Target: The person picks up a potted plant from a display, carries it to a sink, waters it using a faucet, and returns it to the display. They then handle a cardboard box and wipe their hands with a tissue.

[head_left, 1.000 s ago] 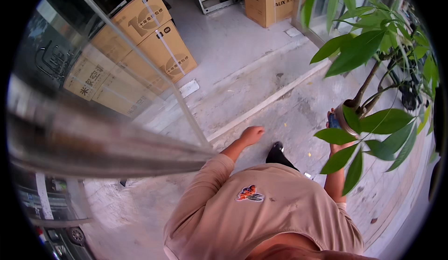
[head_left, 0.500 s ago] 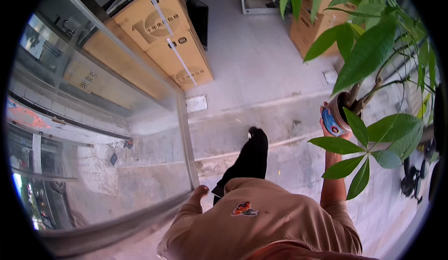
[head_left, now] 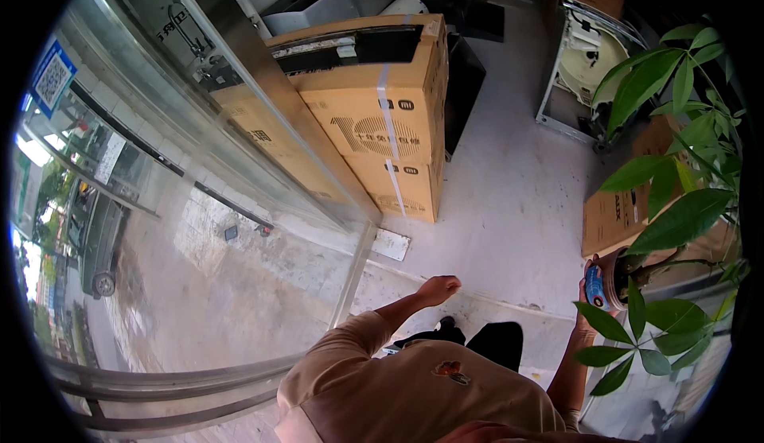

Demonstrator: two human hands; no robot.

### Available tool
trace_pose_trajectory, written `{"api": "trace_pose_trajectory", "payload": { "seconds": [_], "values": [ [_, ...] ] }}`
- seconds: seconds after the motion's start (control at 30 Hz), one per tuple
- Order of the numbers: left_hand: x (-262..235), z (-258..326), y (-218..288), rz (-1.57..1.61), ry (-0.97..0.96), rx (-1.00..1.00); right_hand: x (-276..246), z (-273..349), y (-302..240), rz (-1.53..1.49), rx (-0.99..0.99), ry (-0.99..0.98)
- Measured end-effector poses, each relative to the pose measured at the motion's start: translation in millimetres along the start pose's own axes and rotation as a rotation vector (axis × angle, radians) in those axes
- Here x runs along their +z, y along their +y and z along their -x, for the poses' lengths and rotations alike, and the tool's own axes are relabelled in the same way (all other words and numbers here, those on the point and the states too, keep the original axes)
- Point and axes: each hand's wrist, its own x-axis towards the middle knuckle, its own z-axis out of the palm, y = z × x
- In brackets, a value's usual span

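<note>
My right hand [head_left: 587, 316] is wrapped round a small pot at the right, which holds a potted plant [head_left: 679, 222] with a thick stem and long green leaves. A blue label shows on the pot's side, and leaves hide part of my wrist and the pot. Ahead of my body, my left hand [head_left: 440, 290] hangs in the air with its fingers curled in. I see nothing in it, and its nearest neighbour is the glass door's frame edge [head_left: 356, 272].
Stacked cardboard boxes [head_left: 390, 129] stand ahead behind the glass. An opened white appliance [head_left: 585, 69] is at the far right, with another cardboard box [head_left: 617, 216] nearer. A low step edge [head_left: 509, 304] crosses the floor ahead. Through the glass at left a parked car [head_left: 99, 244] shows.
My left hand has swung forward from beside the door frame. The view has tilted up and I am nearer the boxes. The potted plant stays in my right hand.
</note>
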Motion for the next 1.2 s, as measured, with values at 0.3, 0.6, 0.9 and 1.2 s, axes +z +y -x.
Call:
{"api": "trace_pose_trajectory", "payload": {
  "seconds": [0.3,0.6,0.9,1.2],
  "values": [
    [-29,-144,115,-0.142,0.114,0.099,-3,-225,-42,0.049,0.080,0.233],
    [-72,-164,202,-0.080,0.303,-0.378,85,-436,-79,-0.017,0.373,0.036],
    [-130,-251,261,-0.039,0.454,-0.336,127,-594,-11,-0.085,0.590,-0.047],
    [-277,-439,299,-0.098,0.445,0.148,167,-773,84,-0.078,0.639,-0.152]
  ]
}}
